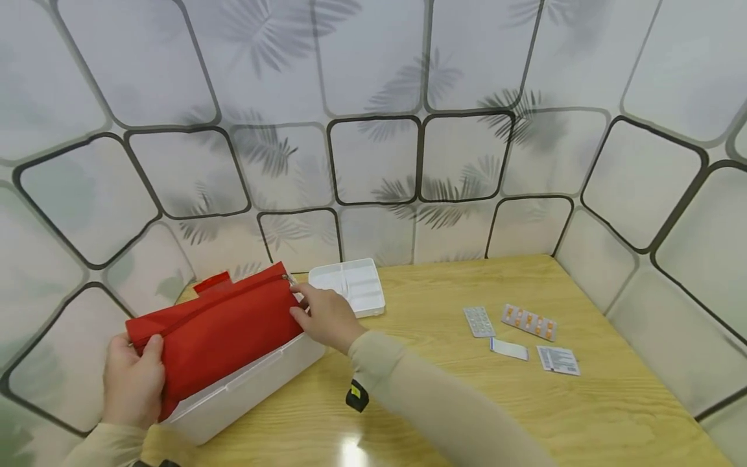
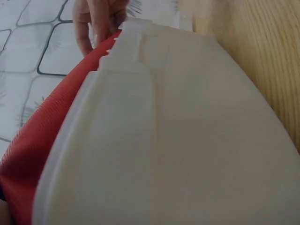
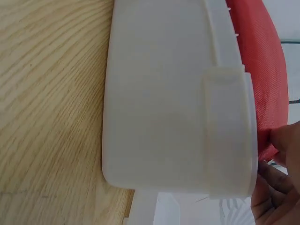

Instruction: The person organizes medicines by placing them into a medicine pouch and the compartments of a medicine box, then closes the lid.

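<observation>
A red zippered pouch (image 1: 224,337) sits tilted in a translucent white plastic bin (image 1: 251,392), its upper part standing above the rim. My left hand (image 1: 131,383) grips the pouch's near left end, thumb on the front face. At the far right end, my right hand (image 1: 327,314) pinches the pouch corner by the zipper pull. The right wrist view shows the thumb and fingers of that hand at the red fabric (image 3: 262,61), just past the bin's corner. How deep the pouch reaches into the bin is hidden by the bin's wall (image 2: 197,122).
Behind the right hand lies a white compartment tray (image 1: 366,288). On the wooden table (image 1: 426,389) to the right are a silver blister pack (image 1: 480,322), a blister pack of orange capsules (image 1: 528,322), a small white-and-blue packet (image 1: 509,349) and a printed sachet (image 1: 558,360). Patterned curtains surround the table.
</observation>
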Available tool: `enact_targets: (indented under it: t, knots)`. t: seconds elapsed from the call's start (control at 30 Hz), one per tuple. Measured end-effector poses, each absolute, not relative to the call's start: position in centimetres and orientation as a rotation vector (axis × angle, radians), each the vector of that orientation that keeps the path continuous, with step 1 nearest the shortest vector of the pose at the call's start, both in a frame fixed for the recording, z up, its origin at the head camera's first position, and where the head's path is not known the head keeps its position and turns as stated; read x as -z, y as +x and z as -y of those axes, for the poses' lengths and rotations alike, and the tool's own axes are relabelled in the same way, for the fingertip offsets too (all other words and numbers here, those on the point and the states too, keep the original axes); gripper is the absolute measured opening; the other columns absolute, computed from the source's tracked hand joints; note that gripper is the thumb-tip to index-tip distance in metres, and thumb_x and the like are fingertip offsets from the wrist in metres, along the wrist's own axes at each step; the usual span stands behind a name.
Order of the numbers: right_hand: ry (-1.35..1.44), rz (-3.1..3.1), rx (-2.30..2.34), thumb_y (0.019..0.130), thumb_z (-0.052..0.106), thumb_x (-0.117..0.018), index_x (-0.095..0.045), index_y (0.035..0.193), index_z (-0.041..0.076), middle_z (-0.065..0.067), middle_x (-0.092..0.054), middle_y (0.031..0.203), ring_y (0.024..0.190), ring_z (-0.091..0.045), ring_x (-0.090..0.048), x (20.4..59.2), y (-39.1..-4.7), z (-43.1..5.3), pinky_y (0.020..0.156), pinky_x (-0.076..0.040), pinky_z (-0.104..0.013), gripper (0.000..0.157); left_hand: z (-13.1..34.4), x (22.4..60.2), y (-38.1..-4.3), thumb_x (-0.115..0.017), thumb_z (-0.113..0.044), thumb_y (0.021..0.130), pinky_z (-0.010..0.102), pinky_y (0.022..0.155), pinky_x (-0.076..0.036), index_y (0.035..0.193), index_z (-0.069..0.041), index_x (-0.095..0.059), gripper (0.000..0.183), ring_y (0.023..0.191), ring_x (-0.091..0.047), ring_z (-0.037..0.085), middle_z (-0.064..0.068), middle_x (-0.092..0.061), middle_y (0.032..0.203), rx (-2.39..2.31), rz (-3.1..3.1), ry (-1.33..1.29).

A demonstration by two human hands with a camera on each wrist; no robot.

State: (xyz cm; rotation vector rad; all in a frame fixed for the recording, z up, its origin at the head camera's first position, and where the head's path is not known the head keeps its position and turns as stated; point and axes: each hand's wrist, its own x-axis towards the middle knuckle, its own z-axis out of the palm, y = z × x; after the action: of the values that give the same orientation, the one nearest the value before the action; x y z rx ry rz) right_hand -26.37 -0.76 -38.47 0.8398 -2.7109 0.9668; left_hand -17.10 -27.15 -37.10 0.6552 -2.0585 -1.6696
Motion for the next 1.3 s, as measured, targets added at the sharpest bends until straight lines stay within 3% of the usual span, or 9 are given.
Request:
enact_targets:
  t: [0.1, 0.27, 0.37, 0.53, 0.63, 0.83, 0.97, 1.13, 1.3]
  knots:
    - [0.863, 2.715, -0.782, 0.096, 0.027, -0.058, -0.054, 0.131, 0.013, 0.004, -0.070, 0.093, 0.074, -0.004, -0.061, 38.5, -26.6, 0.8, 0.061, -0.046, -0.016, 0.039, 27.2, 37.3, -17.3, -0.043, -0.020, 0.100, 0.025, 0.094, -0.038, 0.141, -0.004, -0.031, 0.046, 0.110, -0.047, 0.024, 0.017, -0.044, 0.132, 1.575, 2.219, 0.641]
    - [0.940, 2.748, -0.403, 0.096, 0.030, -0.056, -0.053, 0.133, 0.012, 0.002, -0.070, 0.092, 0.072, -0.010, -0.063, 38.3, -26.9, 1.3, 0.063, -0.050, -0.023, 0.041, 27.7, 37.3, -17.5, -0.042, -0.014, 0.098, 0.059, 0.110, -0.020, 0.154, -0.013, 0.004, 0.072, 0.135, -0.023, 0.047, 0.032, -0.019, 0.151, 1.426, 2.476, 0.532]
    - [0.989, 2.767, -0.217, 0.097, 0.032, -0.055, -0.053, 0.132, 0.013, 0.002, -0.070, 0.088, 0.069, -0.012, -0.063, 38.2, -26.9, 1.7, 0.063, -0.051, -0.026, 0.040, 27.7, 37.4, -17.5, -0.041, -0.006, 0.097, 0.061, 0.103, -0.027, 0.152, -0.008, -0.018, 0.060, 0.129, -0.031, 0.051, 0.036, -0.030, 0.143, 1.244, 2.630, 0.421]
    - [1.033, 2.792, -0.028, 0.098, 0.040, -0.051, -0.057, 0.110, 0.017, 0.006, -0.061, 0.073, 0.058, -0.012, -0.057, 38.1, -26.9, 2.3, 0.054, -0.048, -0.029, 0.027, 27.6, 37.4, -17.7, -0.037, -0.004, 0.095, 0.055, 0.091, -0.037, 0.126, 0.006, -0.052, 0.036, 0.111, -0.043, 0.048, 0.038, -0.046, 0.124, 1.018, 2.796, 0.303]
    - [1.060, 2.837, 0.026, 0.099, 0.049, -0.043, -0.055, 0.107, 0.018, 0.006, -0.061, 0.076, 0.065, -0.014, -0.061, 37.9, -26.6, 2.7, 0.057, -0.049, -0.030, 0.035, 27.6, 37.4, -18.0, -0.035, -0.002, 0.093, 0.055, 0.091, -0.038, 0.123, 0.010, -0.053, 0.037, 0.108, -0.045, 0.049, 0.039, -0.047, 0.123, 0.976, 2.847, 0.264]
    - [1.088, 2.919, 0.097, 0.099, 0.059, -0.028, -0.049, 0.137, 0.020, 0.004, -0.065, 0.115, 0.092, -0.015, -0.066, 38.0, -25.9, 3.4, 0.071, -0.051, -0.032, 0.058, 28.0, 37.1, -18.4, -0.033, -0.001, 0.090, 0.056, 0.089, -0.040, 0.121, 0.013, -0.054, 0.040, 0.106, -0.047, 0.050, 0.040, -0.048, 0.122, 0.910, 2.876, 0.274]
    - [1.134, 2.932, 0.075, 0.100, 0.057, -0.026, -0.056, 0.129, 0.022, 0.008, -0.067, 0.096, 0.090, -0.015, -0.065, 38.7, -25.7, 3.5, 0.074, -0.050, -0.033, 0.055, 28.2, 37.1, -18.9, -0.033, 0.000, 0.087, 0.056, 0.088, -0.041, 0.121, 0.015, -0.053, 0.042, 0.105, -0.048, 0.049, 0.039, -0.050, 0.120, 0.893, 2.955, 0.203]
    - [1.148, 2.900, 0.059, 0.102, 0.054, -0.025, -0.064, 0.106, 0.025, 0.012, -0.059, 0.076, 0.084, -0.014, -0.063, 39.4, -25.7, 3.5, 0.073, -0.050, -0.032, 0.049, 28.0, 37.9, -19.4, -0.055, 0.001, 0.084, 0.055, 0.085, -0.045, 0.114, 0.016, -0.057, 0.033, 0.097, -0.055, 0.045, 0.034, -0.058, 0.108, 0.663, 3.061, -0.121]
    - [1.177, 2.880, 0.029, 0.102, 0.053, -0.024, -0.063, 0.094, 0.025, 0.012, -0.053, 0.066, 0.072, -0.011, -0.057, 39.8, -25.8, 3.5, 0.069, -0.048, -0.031, 0.048, 27.7, 39.6, -18.9, -0.070, 0.003, 0.066, 0.065, 0.084, -0.041, 0.097, 0.011, -0.061, 0.033, 0.096, -0.048, 0.058, 0.041, -0.047, 0.106, 0.324, 2.902, -0.324]
